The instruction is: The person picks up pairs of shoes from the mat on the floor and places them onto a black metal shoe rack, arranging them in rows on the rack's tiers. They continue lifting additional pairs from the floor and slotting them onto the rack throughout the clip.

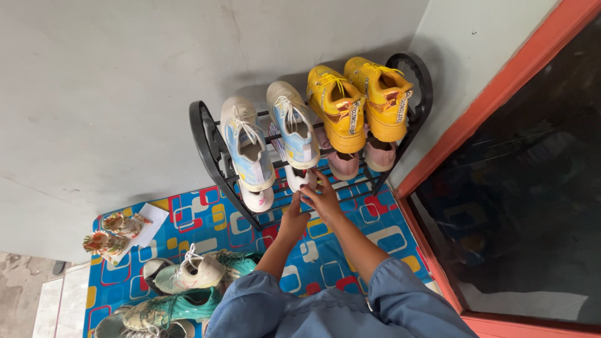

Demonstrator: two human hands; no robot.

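Both hands meet at the front of the black shoe rack [210, 141], low down on its second tier. The right hand [325, 199] has its fingers curled over the heel of a white shoe [299, 178] that sits on that tier, so its grip looks closed on the shoe, though the fingertips are partly hidden. The left hand [294, 219] lies just beside it at the rack's front rail; I cannot tell whether that grip holds anything or only rests there.

Directly above the hands, on the rack's top tier, a pair of pale blue-and-white sneakers [270, 141] overhang the front edge, and a yellow pair [360, 103] sits further along toward the rack's far end. A knock from a rising wrist or a jolt to the rail could tip those overhanging heels off onto the patterned blue mat [206, 219] below the rack. Teal-and-cream sneakers [188, 288] lie loose on the mat in front of the rack, near the person's knees, and could be trodden on or tripped over.
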